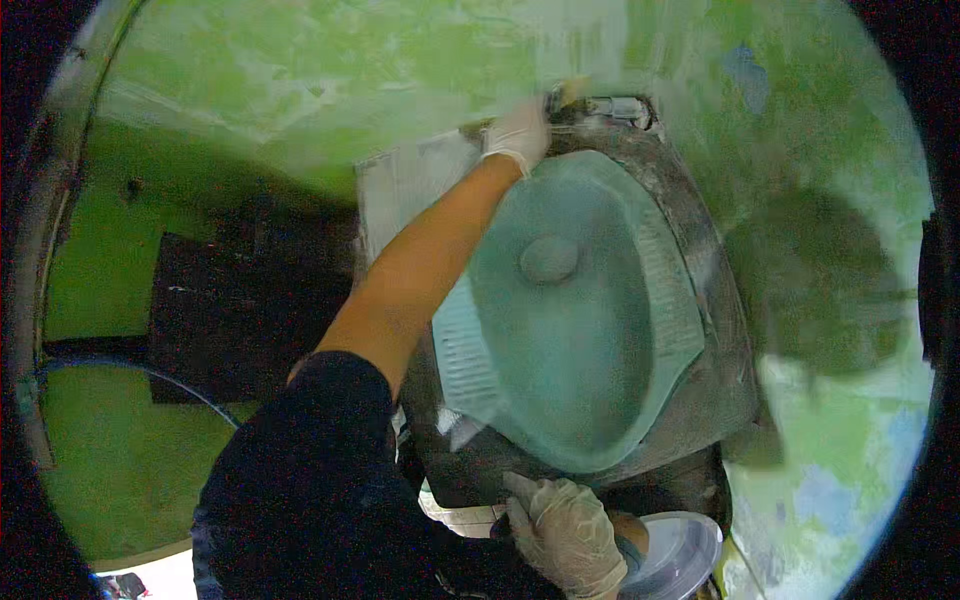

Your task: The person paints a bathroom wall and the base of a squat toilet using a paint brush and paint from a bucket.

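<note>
Grey cement slab, rough and dusty, on green-painted floor. Carries teal squat-toilet pan set into it, ribbed footrests at sides. Dark mat flat on floor, just left of slab.

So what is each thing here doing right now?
Teal oval squat pan: set in grey mortar, dusty, empty.
Left gloved hand: reaching to the pan's far end; grip blurred.
Right gloved hand: resting at the near edge, fingers loosely bent.
Shiny round metal bowl: beside the right hand.
</note>
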`<state>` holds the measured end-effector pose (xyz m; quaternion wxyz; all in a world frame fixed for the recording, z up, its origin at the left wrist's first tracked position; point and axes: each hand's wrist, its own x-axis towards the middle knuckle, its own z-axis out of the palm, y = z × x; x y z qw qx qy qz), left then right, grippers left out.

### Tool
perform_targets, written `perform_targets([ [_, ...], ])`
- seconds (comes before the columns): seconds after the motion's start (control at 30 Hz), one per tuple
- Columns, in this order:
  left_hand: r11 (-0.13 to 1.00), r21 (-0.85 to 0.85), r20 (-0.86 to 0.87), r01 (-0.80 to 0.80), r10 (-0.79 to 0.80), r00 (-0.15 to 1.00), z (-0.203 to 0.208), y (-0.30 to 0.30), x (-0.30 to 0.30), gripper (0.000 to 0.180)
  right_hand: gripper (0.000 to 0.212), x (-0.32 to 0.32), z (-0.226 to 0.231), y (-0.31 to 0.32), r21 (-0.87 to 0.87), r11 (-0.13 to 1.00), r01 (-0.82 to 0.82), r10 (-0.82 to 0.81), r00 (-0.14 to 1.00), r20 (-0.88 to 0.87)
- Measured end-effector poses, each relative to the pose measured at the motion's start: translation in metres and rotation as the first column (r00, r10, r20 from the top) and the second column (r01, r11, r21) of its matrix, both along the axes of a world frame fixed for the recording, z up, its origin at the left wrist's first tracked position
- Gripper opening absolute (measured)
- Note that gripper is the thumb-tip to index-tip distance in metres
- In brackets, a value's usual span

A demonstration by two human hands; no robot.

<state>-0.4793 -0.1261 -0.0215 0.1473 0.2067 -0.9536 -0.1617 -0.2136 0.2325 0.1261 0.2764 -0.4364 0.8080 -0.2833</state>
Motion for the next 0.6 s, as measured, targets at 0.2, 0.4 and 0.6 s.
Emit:
perform_targets([
  [0.2, 0.994, -0.109, 0.234, -0.03, 0.055, 0.971, 0.025, 0.017, 0.035, 0.023, 0.023, 0.002, -0.003, 0.005, -0.143, 0.983, 0.111, -0.104, 0.993, 0.06],
  [0.4, 0.975, -0.11, 0.031, 0.192, -0.19, 0.981, 0.028, 0.07, -0.042, 0.024, 0.019, 0.005, 0.005, -0.003, -0.095, 0.995, 0.012, -0.017, 0.999, -0.045],
  [0.6, 0.978, -0.117, 0.179, 0.17, -0.147, 0.973, -0.007, 0.04, -0.058, 0.027, 0.028, 0.002, 0.002, -0.007, 0.014, 0.999, -0.045, 0.045, 0.999, 0.02],
])
